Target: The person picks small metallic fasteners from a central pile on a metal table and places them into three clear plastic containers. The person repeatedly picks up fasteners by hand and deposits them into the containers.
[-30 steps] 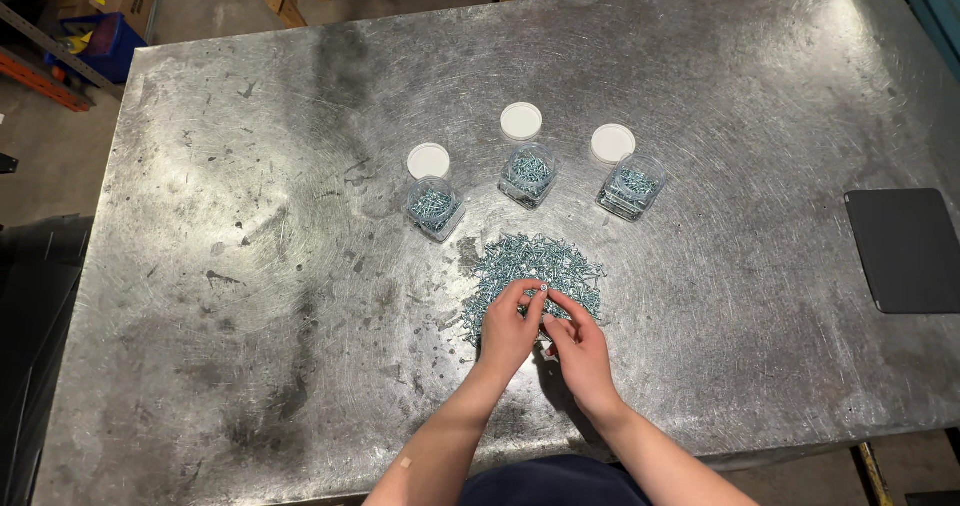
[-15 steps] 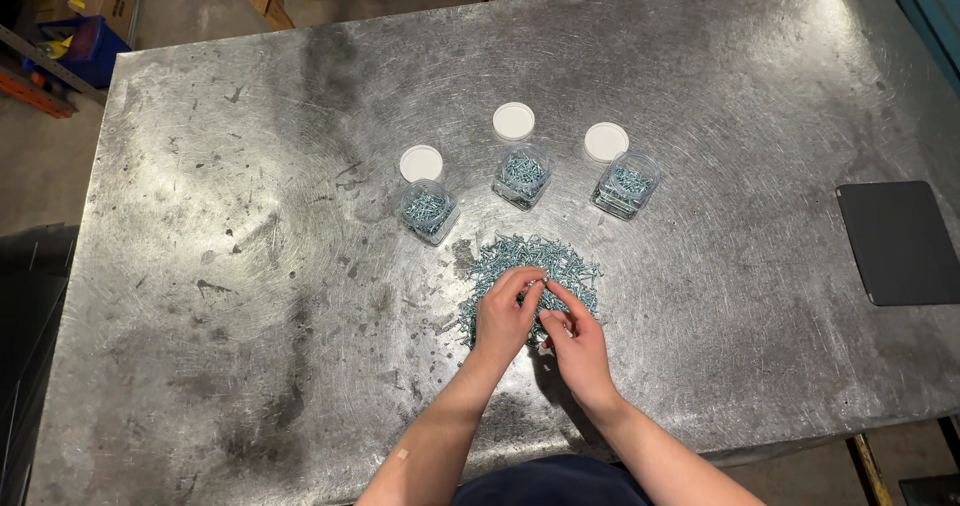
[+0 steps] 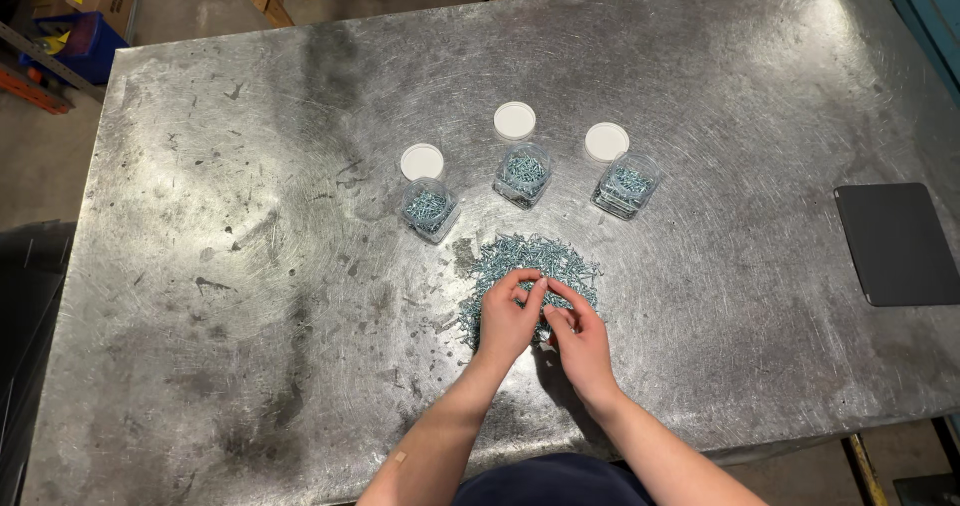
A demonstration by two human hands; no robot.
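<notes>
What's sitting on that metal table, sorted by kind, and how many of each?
Clear plastic jars holding screws: 3
Round white lids: 3
Loose pile of small silvery screws: 1
Flat dark grey rectangular pad: 1
Total: 8 things. The single screws are too many and too small to count.

Screw pile (image 3: pixel 535 266) mid-desk (image 3: pixel 250 266); three jars (image 3: pixel 523 175) in a row behind it, a lid (image 3: pixel 514 121) behind each; pad (image 3: pixel 897 243) far right.
</notes>
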